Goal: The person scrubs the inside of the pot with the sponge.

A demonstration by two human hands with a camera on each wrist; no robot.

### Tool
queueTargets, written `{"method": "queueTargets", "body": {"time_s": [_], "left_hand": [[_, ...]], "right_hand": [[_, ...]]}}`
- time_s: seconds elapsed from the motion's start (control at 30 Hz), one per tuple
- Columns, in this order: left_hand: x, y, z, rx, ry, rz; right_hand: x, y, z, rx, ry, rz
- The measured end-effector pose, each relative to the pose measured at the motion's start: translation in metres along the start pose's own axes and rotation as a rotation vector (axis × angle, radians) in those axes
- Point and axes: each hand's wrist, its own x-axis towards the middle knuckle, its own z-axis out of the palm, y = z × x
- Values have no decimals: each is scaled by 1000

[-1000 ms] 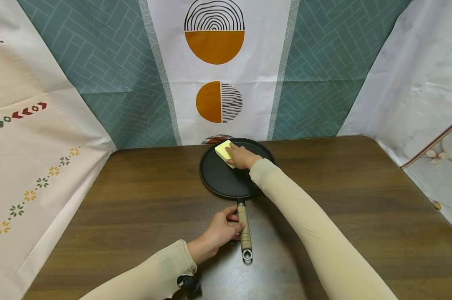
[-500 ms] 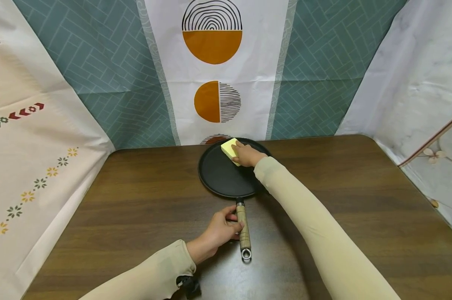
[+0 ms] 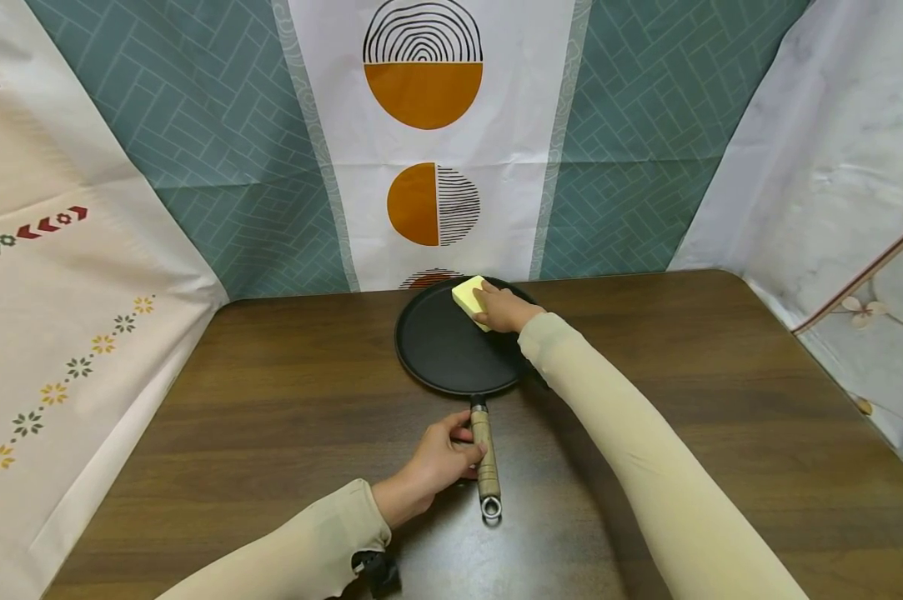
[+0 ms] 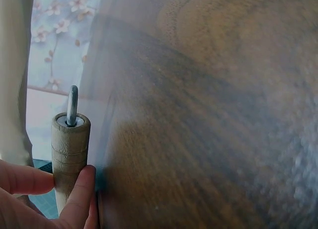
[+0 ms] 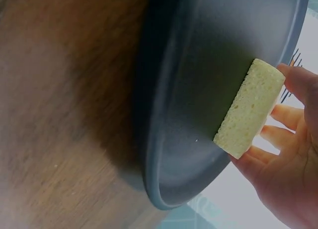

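Observation:
A round black flat pan (image 3: 447, 354) lies on the wooden table, its wooden handle (image 3: 487, 467) pointing toward me. My left hand (image 3: 438, 461) pinches that handle between thumb and fingers; in the left wrist view the handle's end (image 4: 70, 144) carries a metal hanging ring (image 4: 72, 105). Over the pan's far right part, my right hand (image 3: 505, 310) grips a yellow sponge (image 3: 469, 298). The right wrist view shows the sponge (image 5: 251, 107) held at its ends by thumb and fingers, its lower face against the pan's dark surface (image 5: 213, 65).
The brown wooden table (image 3: 286, 392) surrounds the pan. A patterned cloth (image 3: 451, 142) hangs behind the table's far edge, right by the pan's far rim. Light cloths hang at the left (image 3: 98, 333) and right (image 3: 856, 192) sides.
My right hand has slid the sponge to the right across the pan, toward its far right side. The left hand keeps its hold on the handle, and the pan stays in place.

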Motion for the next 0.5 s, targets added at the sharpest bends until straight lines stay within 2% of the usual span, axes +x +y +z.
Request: {"method": "queueTargets", "body": {"time_s": [0.5], "left_hand": [[1, -1, 0, 6, 2, 7]], "right_hand": [[-4, 17, -3, -19, 8, -69]]}}
